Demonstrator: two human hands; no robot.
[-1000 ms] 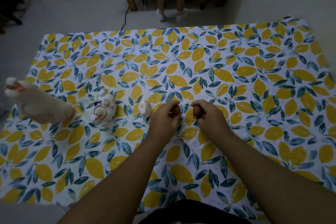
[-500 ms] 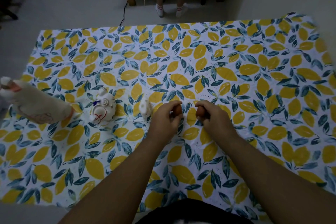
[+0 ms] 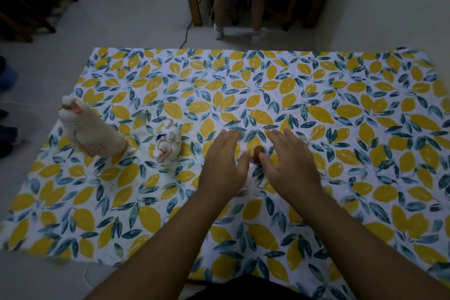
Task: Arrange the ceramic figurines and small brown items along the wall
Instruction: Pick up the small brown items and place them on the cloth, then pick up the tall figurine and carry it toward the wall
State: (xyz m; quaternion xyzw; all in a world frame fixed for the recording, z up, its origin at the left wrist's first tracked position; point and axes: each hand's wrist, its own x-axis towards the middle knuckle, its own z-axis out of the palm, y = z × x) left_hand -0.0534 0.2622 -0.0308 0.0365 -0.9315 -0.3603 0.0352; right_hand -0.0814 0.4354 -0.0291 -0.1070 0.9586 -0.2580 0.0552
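A tall white ceramic figurine (image 3: 91, 133) leans at the left edge of the lemon-print cloth (image 3: 267, 95). To its right stands a round white figurine (image 3: 167, 147) with red and blue marks. One small brown item (image 3: 258, 152) lies on the cloth between my two hands. My left hand (image 3: 222, 162) hovers flat just left of it, fingers spread, holding nothing. My right hand (image 3: 291, 159) hovers flat just right of it, also holding nothing. A small white figurine and a second brown item seen earlier are hidden, probably under my left hand.
A person's legs in white socks (image 3: 237, 31) stand beyond the far edge of the cloth, beside wooden table legs (image 3: 196, 11). Dark wooden furniture (image 3: 26, 0) fills the far left corner. A cable (image 3: 186, 36) runs along the pale floor.
Both hands have let go of the brown items they pinched and have opened flat above the cloth. The camera view has tilted up a little.
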